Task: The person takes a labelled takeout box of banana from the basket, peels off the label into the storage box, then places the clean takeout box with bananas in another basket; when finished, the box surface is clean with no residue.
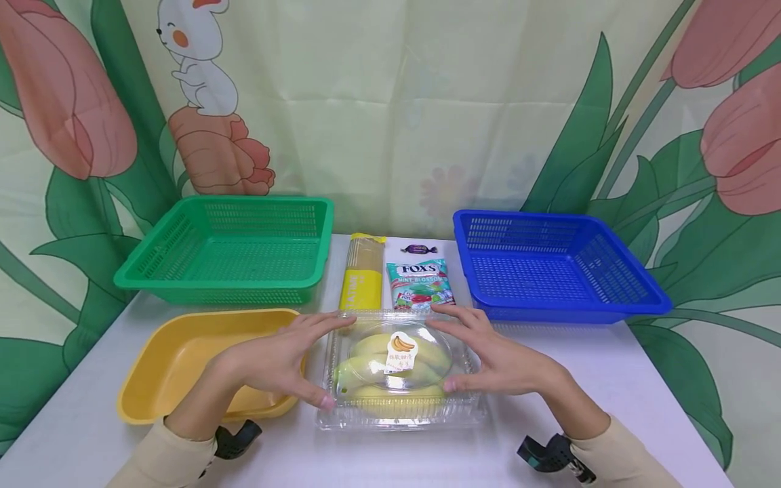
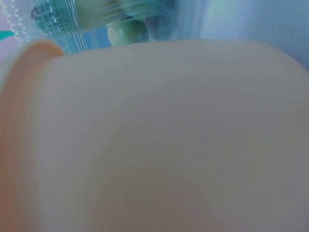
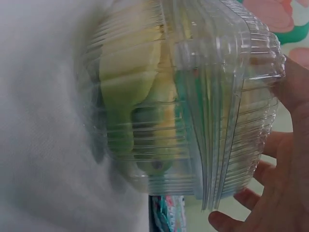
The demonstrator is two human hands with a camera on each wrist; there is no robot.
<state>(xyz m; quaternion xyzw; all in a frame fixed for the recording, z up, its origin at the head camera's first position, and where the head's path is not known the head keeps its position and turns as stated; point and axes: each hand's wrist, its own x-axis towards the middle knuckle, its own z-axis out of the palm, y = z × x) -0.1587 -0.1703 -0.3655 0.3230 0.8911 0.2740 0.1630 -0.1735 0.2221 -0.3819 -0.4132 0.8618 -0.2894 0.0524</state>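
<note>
A clear plastic clamshell box (image 1: 399, 369) with yellow-green bananas (image 1: 366, 366) inside sits on the table, its lid down and a banana-picture sticker (image 1: 401, 352) on top. My left hand (image 1: 277, 359) is at the box's left side, thumb toward the near corner and fingers toward the far edge. My right hand (image 1: 497, 352) spreads over the right side, thumb near the lid's front and fingers by its back edge. In the right wrist view the fingers (image 3: 248, 198) lie close along the lid; firm contact is hard to tell. Blurred skin fills most of the left wrist view.
Behind the box lie a yellow noodle packet (image 1: 361, 285), a FOX'S candy bag (image 1: 421, 281) and a purple wrapped candy (image 1: 418, 249). A green basket (image 1: 226, 295) and a yellow basin (image 1: 146, 379) stand left, a blue basket (image 1: 549, 308) right. A printed curtain (image 1: 396, 135) hangs behind.
</note>
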